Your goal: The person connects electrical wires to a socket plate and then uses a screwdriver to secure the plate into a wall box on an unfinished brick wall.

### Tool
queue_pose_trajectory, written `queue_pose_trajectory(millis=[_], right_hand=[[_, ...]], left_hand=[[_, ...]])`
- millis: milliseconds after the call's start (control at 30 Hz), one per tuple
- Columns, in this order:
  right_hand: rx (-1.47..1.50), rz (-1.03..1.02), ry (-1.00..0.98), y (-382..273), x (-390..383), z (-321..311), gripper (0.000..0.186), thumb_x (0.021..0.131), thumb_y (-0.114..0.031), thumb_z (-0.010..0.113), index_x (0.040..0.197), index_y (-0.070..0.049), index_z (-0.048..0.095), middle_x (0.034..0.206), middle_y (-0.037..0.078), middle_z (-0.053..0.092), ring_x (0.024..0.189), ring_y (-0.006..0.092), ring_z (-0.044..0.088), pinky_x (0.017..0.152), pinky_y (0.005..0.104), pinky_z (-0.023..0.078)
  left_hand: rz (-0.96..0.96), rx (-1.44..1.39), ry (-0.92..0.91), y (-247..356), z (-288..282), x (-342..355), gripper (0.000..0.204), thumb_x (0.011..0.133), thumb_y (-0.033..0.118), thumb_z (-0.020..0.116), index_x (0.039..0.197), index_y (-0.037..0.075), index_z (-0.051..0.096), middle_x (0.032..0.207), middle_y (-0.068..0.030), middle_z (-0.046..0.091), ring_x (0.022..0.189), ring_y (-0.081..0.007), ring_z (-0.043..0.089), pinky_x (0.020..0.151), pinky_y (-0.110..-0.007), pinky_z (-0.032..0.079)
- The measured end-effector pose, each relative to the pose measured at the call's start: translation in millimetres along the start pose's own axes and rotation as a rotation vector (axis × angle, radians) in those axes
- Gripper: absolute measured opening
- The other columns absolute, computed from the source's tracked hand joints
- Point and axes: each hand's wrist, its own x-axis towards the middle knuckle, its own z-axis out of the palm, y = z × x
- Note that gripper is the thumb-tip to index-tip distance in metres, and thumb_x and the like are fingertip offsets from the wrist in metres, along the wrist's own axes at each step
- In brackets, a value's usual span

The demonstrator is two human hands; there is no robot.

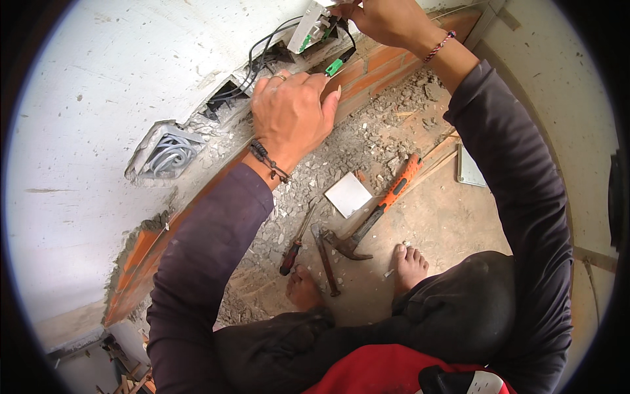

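Note:
Beside the broken lower part of the wall, my left hand [292, 115] is closed, its fingers curled down and hidden by the back of the hand. A small green cable connector [334, 67] on a black cable touches its index finger. My right hand [390, 25], at the top edge, pinches a white plastic box [306, 29] with green parts inside; its fingertips are partly cut off. Black cables [254, 62] loop from the box into a hole in the wall, left of my left hand.
A wall box with coiled grey cable [172, 154] sits left. On the floor lie rubble [354, 141], a white tile [348, 195], an orange-handled claw hammer [394, 194], a screwdriver [293, 253] and a rusty metal tool [325, 259]. A white plate [468, 169] lies by my right arm.

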Motion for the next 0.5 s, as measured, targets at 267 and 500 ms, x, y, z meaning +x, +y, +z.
queue_pose_trajectory(millis=[267,500], right_hand=[[0.000,0.001,0.005,0,-3,3,0.032,0.100,-0.035,0.060,0.116,-0.007,0.064,0.092,-0.002,0.065,0.080,0.0074,0.054,0.072,0.0246,0.047],[-0.015,0.001,0.007,-1,-7,7,0.031,0.100,-0.034,0.060,0.114,-0.007,0.064,0.091,-0.002,0.065,0.079,0.0078,0.054,0.072,0.0250,0.047]], left_hand=[[-0.080,-0.065,0.048,2,-2,0,0.033,0.088,0.037,0.072,0.071,0.011,0.061,0.054,-0.0029,0.055,0.055,-0.0279,0.059,0.063,-0.043,0.044],[-0.225,-0.177,-0.056,4,-15,3,0.029,0.088,0.038,0.072,0.086,0.011,0.064,0.063,-0.0040,0.064,0.053,-0.0254,0.060,0.052,-0.038,0.044]])
